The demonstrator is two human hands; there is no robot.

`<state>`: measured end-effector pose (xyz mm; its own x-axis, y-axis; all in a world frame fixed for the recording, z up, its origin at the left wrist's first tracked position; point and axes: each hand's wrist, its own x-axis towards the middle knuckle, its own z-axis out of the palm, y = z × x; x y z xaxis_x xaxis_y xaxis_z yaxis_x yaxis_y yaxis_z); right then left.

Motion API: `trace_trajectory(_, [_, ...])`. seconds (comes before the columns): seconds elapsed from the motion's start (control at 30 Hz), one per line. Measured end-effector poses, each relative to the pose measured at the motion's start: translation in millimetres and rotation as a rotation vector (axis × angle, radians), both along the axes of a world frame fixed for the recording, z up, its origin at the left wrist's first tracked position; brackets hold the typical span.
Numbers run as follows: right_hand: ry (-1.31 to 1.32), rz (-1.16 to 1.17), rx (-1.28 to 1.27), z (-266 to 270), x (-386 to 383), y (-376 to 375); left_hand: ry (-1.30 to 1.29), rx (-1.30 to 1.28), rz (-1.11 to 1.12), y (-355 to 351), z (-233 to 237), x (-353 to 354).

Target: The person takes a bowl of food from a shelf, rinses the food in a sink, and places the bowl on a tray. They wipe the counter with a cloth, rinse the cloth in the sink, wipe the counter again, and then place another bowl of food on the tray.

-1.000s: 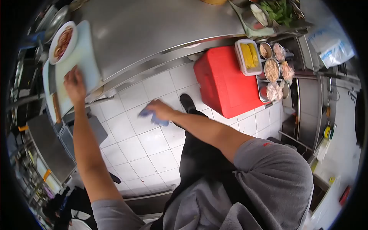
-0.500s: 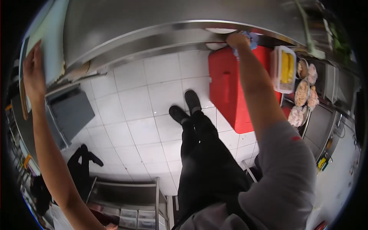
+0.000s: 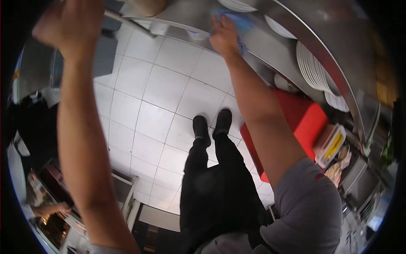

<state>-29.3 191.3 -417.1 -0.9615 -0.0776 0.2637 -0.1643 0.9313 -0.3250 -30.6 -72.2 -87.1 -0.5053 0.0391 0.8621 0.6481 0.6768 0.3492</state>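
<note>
My right hand (image 3: 224,36) presses a blue cloth (image 3: 243,20) onto a stainless steel shelf (image 3: 182,17) under the counter. White plates surround that spot: one at the top edge, another just to the right, and a stack of plates (image 3: 311,65) farther along the shelf. At the upper left my left hand (image 3: 74,27) is raised, smeared by motion and partly cut off by the frame. Its fingers cannot be made out, nor whether they touch anything.
Below the shelf on the right stands a red box (image 3: 302,116), with a clear container (image 3: 332,146) of yellow contents beside it. A grey bin (image 3: 105,57) stands left on the tiled floor (image 3: 165,80). Another person's hand (image 3: 55,208) shows at lower left.
The view has turned and moved closer to the shelf, exposing more plates. My right hand has moved left along the shelf with the cloth. My left hand has left the pale board.
</note>
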Motion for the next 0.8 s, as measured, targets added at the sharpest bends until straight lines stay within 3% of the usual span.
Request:
trace_trajectory(0.03, [-0.021,0.14,0.069,-0.1,-8.9,-33.1,0.039,0.063,0.054,-19.1,-23.9,23.1])
trace_trajectory(0.1, [-0.035,0.286,0.147,0.8,-14.5,-66.3,-0.12,0.503,-0.039,-38.2,-90.7,42.3])
trace_trajectory(0.17, [0.032,0.542,0.007,5.4,-13.3,-79.7,-0.501,0.279,0.298,-36.7,-126.5,46.7])
trace_trajectory(0.23, [-0.073,0.487,-0.016,28.8,2.3,-52.2,-0.58,0.242,0.212,-25.3,-131.6,20.0])
trace_trajectory(0.27, [-0.14,0.305,-0.096,15.4,7.5,-32.3,-0.487,0.138,0.216,-28.6,-135.7,0.2])
trace_trajectory(0.3, [-0.189,0.07,0.047,-0.5,18.2,-1.4,-0.395,0.034,0.226,-35.4,-142.0,-21.8])
trace_trajectory(0.33, [0.183,0.108,0.076,-20.1,28.3,36.9,-0.326,-0.045,0.272,-41.0,-160.7,-46.8])
trace_trajectory(0.37, [0.138,-0.129,0.077,-24.9,38.2,60.0,-0.259,-0.123,0.325,-44.8,-176.1,-64.7])
trace_trajectory(0.4, [-0.045,-0.315,0.027,-3.8,46.1,57.1,-0.367,-0.102,0.295,-40.1,-167.5,-69.1])
trace_trajectory(0.47, [-0.258,-0.464,-0.202,24.6,32.6,37.6,-0.485,0.047,0.202,-30.7,-158.3,-77.9])
trace_trajectory(0.5, [-0.254,-0.439,-0.182,12.6,21.1,25.8,-0.487,0.168,0.148,-32.0,-159.3,-85.0])
trace_trajectory(0.57, [-0.198,-0.32,0.121,-28.9,2.0,4.6,-0.467,0.228,0.095,-38.5,-174.1,-93.7])
trace_trajectory(0.6, [-0.129,-0.312,0.012,-1.2,-0.5,-42.2,-0.45,0.261,0.018,-41.0,-183.0,-96.9])
trace_trajectory(0.73, [-0.05,-0.07,0.043,6.6,-34.8,-118.1,-0.465,0.267,0.056,-53.3,-200.1,-101.4])
trace_trajectory(0.8, [-0.129,0.019,0.078,1.4,-56.1,-137.1,-0.464,0.393,-0.148,-66.0,-204.4,-104.0])
